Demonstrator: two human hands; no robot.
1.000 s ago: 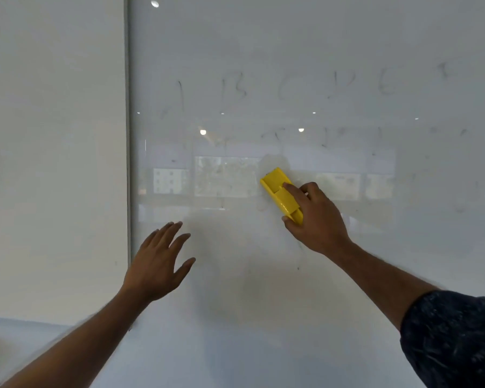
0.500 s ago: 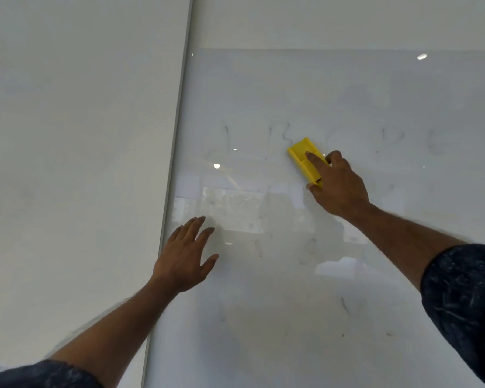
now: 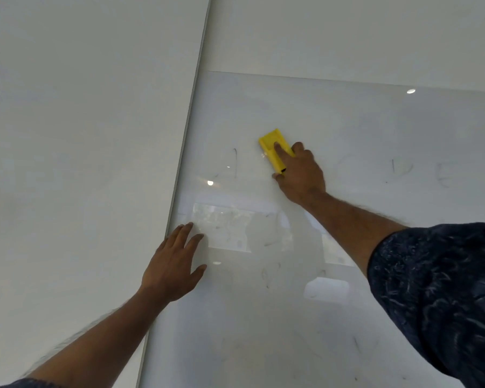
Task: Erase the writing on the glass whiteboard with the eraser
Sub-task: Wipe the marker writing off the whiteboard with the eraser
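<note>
White wall is filling our left side, and the glass whiteboard is spreading across the rest, its left edge running down beside us. Faint letters are ghosting along near its top edge. We are planting our left hand flat near that left edge, fingers spread and holding nothing. Our right hand is pressing the yellow eraser against the glass near the top edge, forefinger lying along its back, thumb and the other fingers pinching its sides.
</note>
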